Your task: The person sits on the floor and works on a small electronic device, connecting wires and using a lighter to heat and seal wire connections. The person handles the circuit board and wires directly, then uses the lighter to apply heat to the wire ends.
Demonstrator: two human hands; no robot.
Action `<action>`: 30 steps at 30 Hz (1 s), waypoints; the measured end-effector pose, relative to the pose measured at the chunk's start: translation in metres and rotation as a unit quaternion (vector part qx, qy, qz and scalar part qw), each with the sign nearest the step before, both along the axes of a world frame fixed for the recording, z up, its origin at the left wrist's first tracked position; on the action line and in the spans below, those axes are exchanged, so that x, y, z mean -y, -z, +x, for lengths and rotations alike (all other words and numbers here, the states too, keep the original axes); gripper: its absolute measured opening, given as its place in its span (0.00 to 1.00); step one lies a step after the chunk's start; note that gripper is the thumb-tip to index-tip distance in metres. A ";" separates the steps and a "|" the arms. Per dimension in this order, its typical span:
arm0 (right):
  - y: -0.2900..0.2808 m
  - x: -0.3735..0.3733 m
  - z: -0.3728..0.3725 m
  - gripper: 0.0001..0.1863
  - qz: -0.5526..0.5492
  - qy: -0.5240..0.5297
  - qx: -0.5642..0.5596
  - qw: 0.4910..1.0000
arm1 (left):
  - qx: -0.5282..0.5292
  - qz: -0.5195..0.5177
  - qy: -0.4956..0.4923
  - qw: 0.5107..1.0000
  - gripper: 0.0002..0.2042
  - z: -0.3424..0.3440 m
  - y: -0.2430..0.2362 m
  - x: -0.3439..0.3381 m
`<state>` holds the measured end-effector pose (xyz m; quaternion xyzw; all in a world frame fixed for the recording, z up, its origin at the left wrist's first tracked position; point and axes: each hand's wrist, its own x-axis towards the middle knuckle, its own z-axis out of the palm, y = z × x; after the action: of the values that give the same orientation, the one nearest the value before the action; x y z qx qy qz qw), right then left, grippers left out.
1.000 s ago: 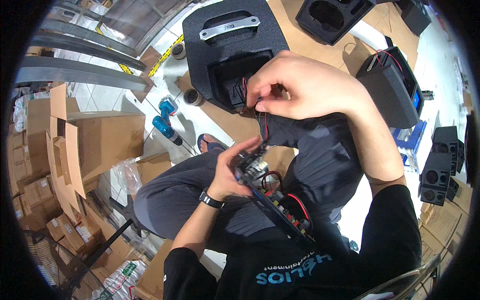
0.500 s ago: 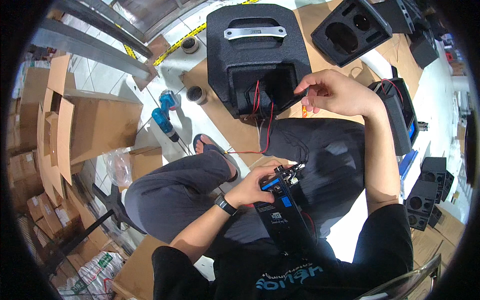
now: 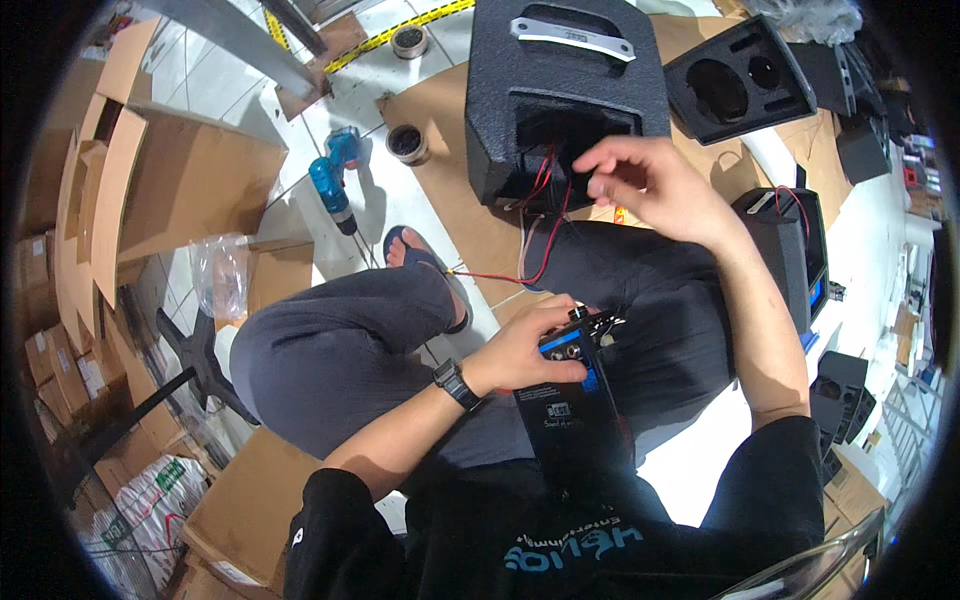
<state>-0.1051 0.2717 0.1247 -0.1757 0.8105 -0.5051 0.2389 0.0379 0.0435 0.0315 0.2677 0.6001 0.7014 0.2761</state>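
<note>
While your left hand [image 3: 530, 350] grips the knobbed end of a black amplifier panel [image 3: 568, 435] over your lap [image 3: 480, 440], fingers closed about its edges, your right hand [image 3: 655, 190] hovers by the recess [image 3: 545, 118] of the black speaker cabinet [image 3: 490, 75], thumb and fingers parted, loosely curled, seemingly holding nothing. A red wire [image 3: 490, 276] runs from the recess toward your foot [image 3: 415, 245]; a blue cordless drill [image 3: 328, 185] is on the tiled floor [image 3: 215, 70].

The room is bright. The white floor [image 3: 695, 475] shines so hard low on the right that it looks blank. The blue drill [image 3: 333, 185] has a gray shadow to its right. Inside the hole of the black box [image 3: 556, 76] it is very dark. The sides look bent and blurry, with black corners.
</note>
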 end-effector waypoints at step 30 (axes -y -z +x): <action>0.170 0.071 -0.018 0.16 0.525 -0.386 -0.194 0.733 | 0.157 -0.090 0.005 0.984 0.22 0.009 0.013 0.017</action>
<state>-0.1228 0.2009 -0.0450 -0.4144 0.8379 0.1814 0.3053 0.0470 0.0264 0.0189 0.1317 0.6088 0.6762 0.3934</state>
